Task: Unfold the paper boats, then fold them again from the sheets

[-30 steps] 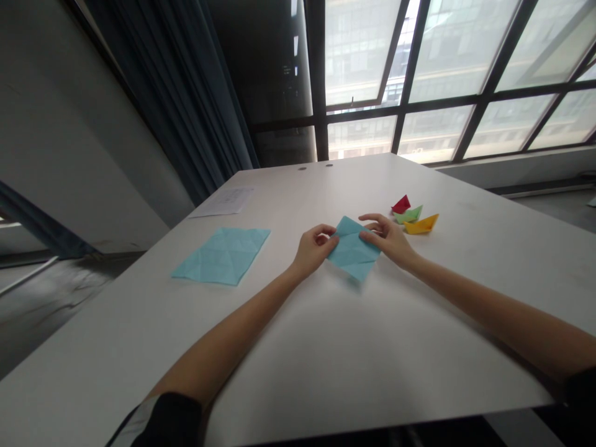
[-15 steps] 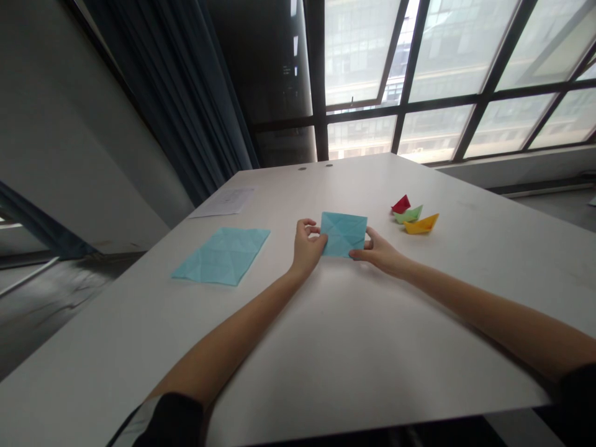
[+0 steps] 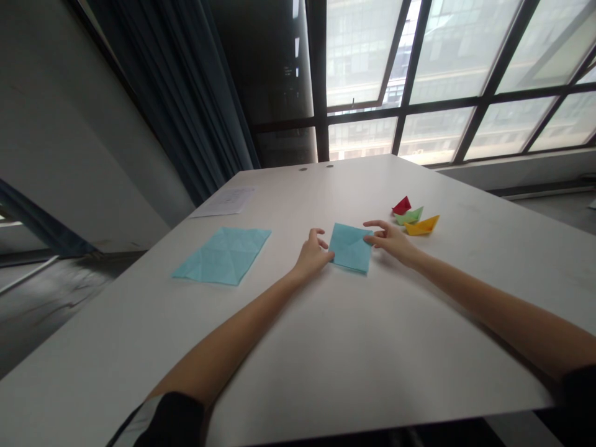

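Observation:
A folded light-blue paper square (image 3: 351, 248) lies on the white table in front of me, turned slightly. My left hand (image 3: 315, 254) is at its left side, thumb tip touching the paper's left edge, with the other fingers loosely bent and apart from the thumb. On the other side, my right hand (image 3: 393, 242) rests its thumb on the paper's right edge. Its index finger stretches out above the corner, clear of the thumb. Neither hand is visibly pinching the square.
A larger creased light-blue sheet (image 3: 223, 256) lies to the left, with a printed white page (image 3: 224, 202) behind it. At the right stand three small paper boats: red (image 3: 401, 206), green (image 3: 410, 216) and yellow (image 3: 421, 226). Windows and a dark curtain (image 3: 186, 93) border the table.
The blue square was held up between both hands; now it is lower, turned and lying on the table. Both hands have loosened their fingers, and the left hand has moved slightly right.

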